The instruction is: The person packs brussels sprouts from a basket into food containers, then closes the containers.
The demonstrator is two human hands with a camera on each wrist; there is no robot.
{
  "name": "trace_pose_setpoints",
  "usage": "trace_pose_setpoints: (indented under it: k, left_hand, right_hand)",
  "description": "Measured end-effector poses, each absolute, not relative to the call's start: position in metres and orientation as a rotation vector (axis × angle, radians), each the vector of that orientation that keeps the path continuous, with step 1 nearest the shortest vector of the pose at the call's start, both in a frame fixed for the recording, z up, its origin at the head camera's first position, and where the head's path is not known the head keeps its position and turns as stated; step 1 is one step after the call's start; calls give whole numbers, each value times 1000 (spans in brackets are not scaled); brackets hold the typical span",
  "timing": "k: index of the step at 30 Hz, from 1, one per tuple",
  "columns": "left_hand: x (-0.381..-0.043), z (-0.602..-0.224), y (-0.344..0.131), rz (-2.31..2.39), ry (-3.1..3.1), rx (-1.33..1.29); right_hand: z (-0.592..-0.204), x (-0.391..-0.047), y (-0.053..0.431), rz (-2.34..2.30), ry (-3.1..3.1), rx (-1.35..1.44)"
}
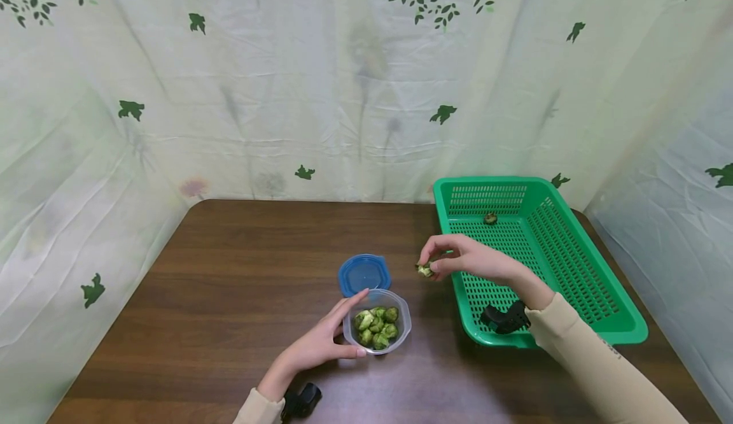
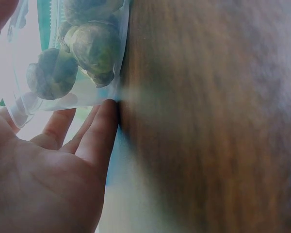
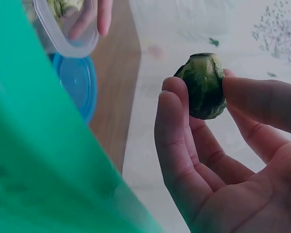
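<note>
My right hand (image 1: 458,257) pinches a Brussels sprout (image 3: 202,86) between thumb and fingertips, above the table just left of the green basket. In the right wrist view the sprout's pale cut end faces up. My left hand (image 1: 321,341) holds a clear plastic container (image 1: 405,322) from its left side, thumb at the near rim and fingers around the far side. Several Brussels sprouts (image 1: 376,327) lie inside it; the left wrist view shows some of these sprouts (image 2: 94,46) through the wall. Another sprout (image 1: 490,218) sits in the green basket (image 1: 595,271), toward its far end.
A blue lid (image 1: 365,272) lies on the brown table (image 1: 252,271) just behind the container. The basket stands along the table's right side, with its tall rim beneath my right forearm. A pale curtain (image 1: 286,93) with leaf prints hangs behind the table and at both sides.
</note>
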State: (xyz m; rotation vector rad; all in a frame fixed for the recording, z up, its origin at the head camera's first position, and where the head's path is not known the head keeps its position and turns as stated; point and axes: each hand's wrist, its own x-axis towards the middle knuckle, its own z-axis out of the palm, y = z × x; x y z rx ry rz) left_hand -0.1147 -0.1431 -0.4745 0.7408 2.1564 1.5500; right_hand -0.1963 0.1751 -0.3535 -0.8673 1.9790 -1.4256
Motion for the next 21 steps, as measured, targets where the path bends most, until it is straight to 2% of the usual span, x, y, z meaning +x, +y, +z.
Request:
trace_pose_setpoints:
  k: [21]
  left_hand:
    - [-114,-477,-143,1560,2156,740]
  right_hand:
    - [-367,-171,120,-1226,1971,-954]
